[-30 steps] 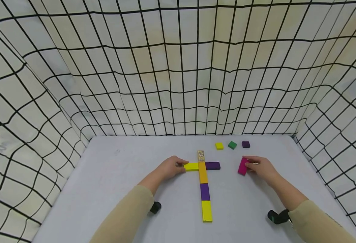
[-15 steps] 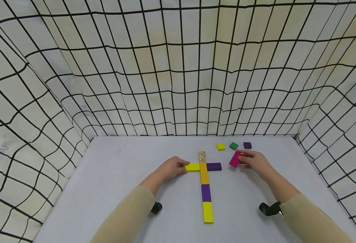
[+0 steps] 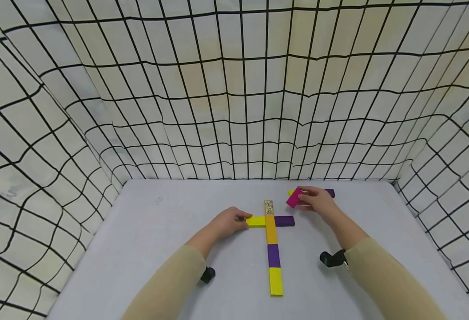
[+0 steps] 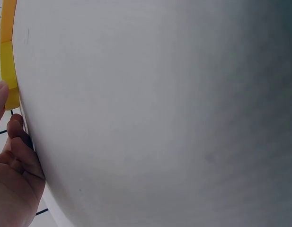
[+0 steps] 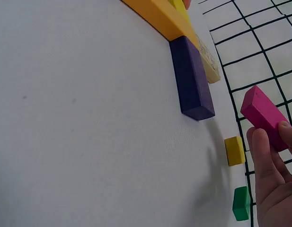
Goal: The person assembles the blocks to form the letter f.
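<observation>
In the head view my right hand (image 3: pixel 315 201) pinches a pink block (image 3: pixel 294 198), held tilted above the table beyond the cross of flat blocks. The right wrist view shows this pink block (image 5: pixel 263 113) between thumb and fingers. My left hand (image 3: pixel 227 222) pinches the outer end of the yellow block (image 3: pixel 256 222) that forms the cross's left arm. Orange (image 3: pixel 271 230) and purple (image 3: pixel 284 221) blocks meet there, with a patterned block (image 3: pixel 268 207) at the top. Below the orange block lie another purple block (image 3: pixel 273 256) and a yellow block (image 3: pixel 276 281).
Behind the right hand are a small yellow block (image 5: pixel 234 151), a green block (image 5: pixel 241 203) and a dark purple block (image 3: pixel 330 193); the head view hides the green one. A black net (image 3: pixel 234 93) over pale walls surrounds the white table (image 3: pixel 146 231) at the back and sides.
My right hand has carried the pink block leftward and farther from me, now covering the green block in the head view. The left hand stays at the yellow block.
</observation>
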A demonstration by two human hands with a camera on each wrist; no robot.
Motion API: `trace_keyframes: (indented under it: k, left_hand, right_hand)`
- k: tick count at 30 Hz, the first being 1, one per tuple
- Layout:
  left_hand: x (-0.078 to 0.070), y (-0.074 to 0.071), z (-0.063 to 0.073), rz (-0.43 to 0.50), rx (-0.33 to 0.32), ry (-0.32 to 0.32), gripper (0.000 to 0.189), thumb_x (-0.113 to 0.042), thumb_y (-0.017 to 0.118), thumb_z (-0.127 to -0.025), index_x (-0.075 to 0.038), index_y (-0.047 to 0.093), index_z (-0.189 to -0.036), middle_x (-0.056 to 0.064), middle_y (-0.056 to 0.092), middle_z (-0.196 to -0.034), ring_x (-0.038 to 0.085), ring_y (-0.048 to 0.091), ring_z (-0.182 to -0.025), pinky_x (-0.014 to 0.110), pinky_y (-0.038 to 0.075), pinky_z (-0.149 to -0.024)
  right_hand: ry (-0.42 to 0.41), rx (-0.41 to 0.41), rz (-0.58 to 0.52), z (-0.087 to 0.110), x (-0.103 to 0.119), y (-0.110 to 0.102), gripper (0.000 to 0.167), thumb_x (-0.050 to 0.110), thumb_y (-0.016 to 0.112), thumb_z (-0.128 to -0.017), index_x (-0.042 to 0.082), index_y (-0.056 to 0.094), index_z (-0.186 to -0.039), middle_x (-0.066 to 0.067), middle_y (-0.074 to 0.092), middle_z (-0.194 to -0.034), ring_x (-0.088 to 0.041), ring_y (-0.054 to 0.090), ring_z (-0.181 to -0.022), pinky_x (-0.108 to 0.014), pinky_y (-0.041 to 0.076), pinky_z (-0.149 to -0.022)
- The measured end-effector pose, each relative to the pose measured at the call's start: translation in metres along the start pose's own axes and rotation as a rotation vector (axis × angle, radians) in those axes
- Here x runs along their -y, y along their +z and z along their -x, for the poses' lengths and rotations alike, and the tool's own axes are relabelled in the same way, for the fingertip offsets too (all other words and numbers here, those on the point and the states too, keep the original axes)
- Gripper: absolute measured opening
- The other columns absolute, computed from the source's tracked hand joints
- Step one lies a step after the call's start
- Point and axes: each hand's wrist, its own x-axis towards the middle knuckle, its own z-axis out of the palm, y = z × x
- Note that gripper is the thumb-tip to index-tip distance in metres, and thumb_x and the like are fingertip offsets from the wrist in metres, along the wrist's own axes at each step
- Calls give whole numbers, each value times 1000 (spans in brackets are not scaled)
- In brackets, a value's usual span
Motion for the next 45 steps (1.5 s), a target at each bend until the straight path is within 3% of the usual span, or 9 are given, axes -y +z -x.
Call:
trace_keyframes:
  k: [4,13,24,29,35,40,45]
  left_hand:
    - [0,1,0,11,5,4,35,-26,71,-92,-27,69,-127,-1,61,-114,19,55,-108,44,44,-101]
    - [1,4,-2,6,8,3,35,-28,71,-92,-29,69,-127,-3,61,-113,19,55,-108,44,44,-102]
    - [-2,1,0,0,12,-4,35,-28,71,-92,-29,69,-127,-3,60,-111,18,54,-104,42,44,-101]
    - [-1,-1,1,-4,11,-10,35,-28,70,-92,-29,69,-127,-3,60,-111,18,53,-104,42,44,-101]
    - [0,-1,2,-9,11,2,35,-27,71,-92,-27,69,-127,-3,60,-111,18,54,-104,43,44,-101]
    - [0,-1,1,-14,10,-1,35,-28,71,-92,-27,69,-127,-3,60,-110,18,53,-103,42,44,-101]
    - [1,-1,0,-8,13,-2,35,-29,71,-92,-28,69,-127,-4,59,-110,17,53,-103,43,44,-101]
  right_hand:
    - [17,-17,8,-14,5,12,48,13,61,-99,6,49,-146,-23,55,-131,-16,67,-95,-27,57,-78]
    - [29,-68,160,-41,16,33,44,14,62,-99,10,55,-142,-21,57,-127,-20,65,-86,-27,57,-73]
    - [71,-71,252,-56,19,53,42,13,62,-99,9,56,-140,-21,56,-126,-18,64,-79,-24,55,-68]
    - [56,-78,398,-65,18,59,41,16,62,-99,11,57,-139,-18,57,-126,-19,64,-78,-25,54,-68]
    - [16,-82,577,-66,20,63,39,17,61,-99,10,59,-137,-16,58,-131,-26,60,-98,-36,53,-85]
    - [-37,-38,711,-63,23,61,39,20,62,-99,14,60,-137,-15,57,-137,-32,52,-121,-47,43,-103]
    - [-103,34,817,-58,24,52,39,23,65,-97,17,63,-135,-16,55,-140,-38,46,-130,-56,37,-107]
